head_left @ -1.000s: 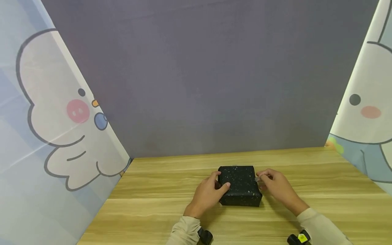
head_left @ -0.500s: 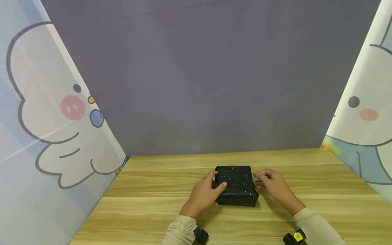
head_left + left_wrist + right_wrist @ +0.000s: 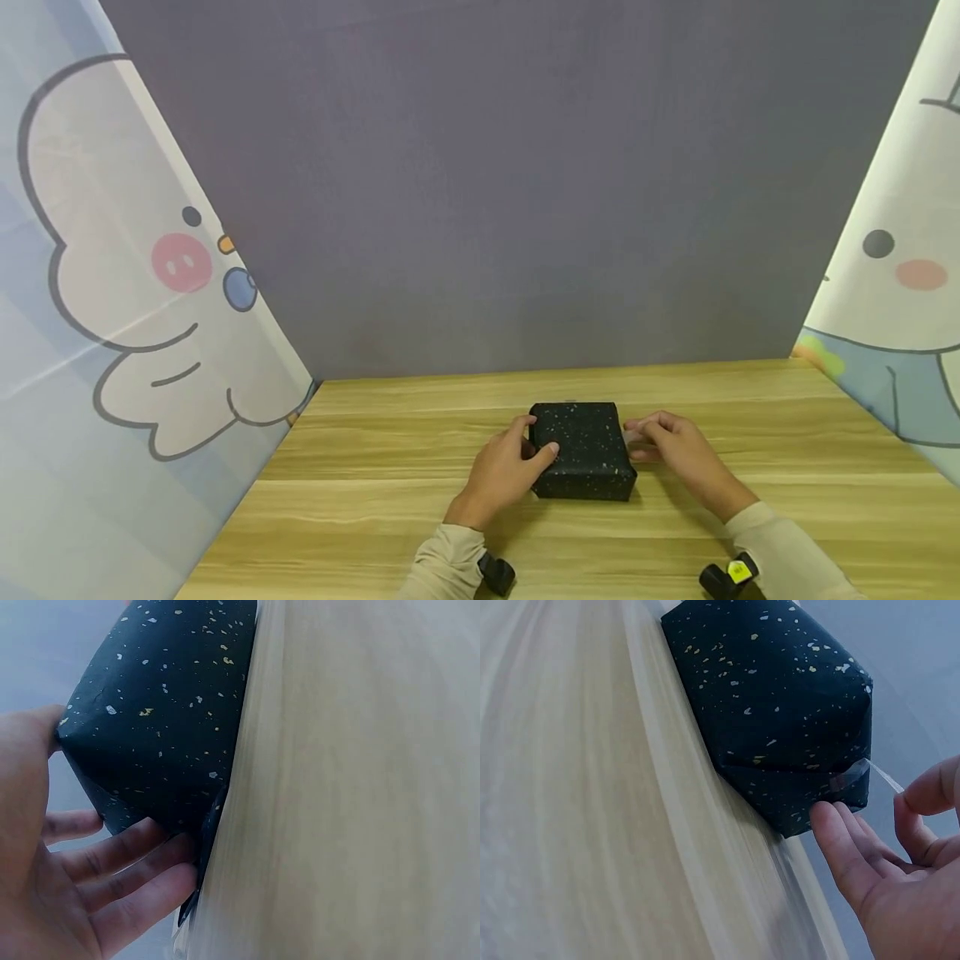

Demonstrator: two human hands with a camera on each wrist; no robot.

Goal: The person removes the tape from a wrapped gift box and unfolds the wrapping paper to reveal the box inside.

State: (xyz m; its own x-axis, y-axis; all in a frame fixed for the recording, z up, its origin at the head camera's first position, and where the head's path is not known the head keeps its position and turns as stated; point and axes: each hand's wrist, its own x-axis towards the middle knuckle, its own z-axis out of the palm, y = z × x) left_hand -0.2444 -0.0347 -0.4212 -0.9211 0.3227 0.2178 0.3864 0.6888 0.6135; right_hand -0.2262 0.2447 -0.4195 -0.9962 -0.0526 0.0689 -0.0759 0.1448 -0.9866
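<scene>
A box wrapped in black paper with gold and silver flecks (image 3: 581, 450) sits flat on the wooden table. My left hand (image 3: 498, 479) grips its left side, thumb on the top face. In the left wrist view, the fingers of the left hand (image 3: 112, 877) lie against the folded paper at that end. At the box's right end, my right hand (image 3: 678, 454) pinches a strip of clear tape (image 3: 883, 777) between thumb and index finger. The tape's other end lies on the folded end of the wrapping; the remaining right fingers (image 3: 847, 847) stretch close to the fold.
The wooden tabletop (image 3: 360, 517) extends around the box on all sides. A grey panel (image 3: 480, 208) rises behind the table, with cartoon-printed sheets (image 3: 112, 400) at left and right. Dark cameras sit on both wrists, the right one (image 3: 723, 581) with a yellow label.
The head view has shifted slightly. The tape strip at the box's right edge shows at a different angle as my right fingers shift a little. My left hand keeps its grip on the box.
</scene>
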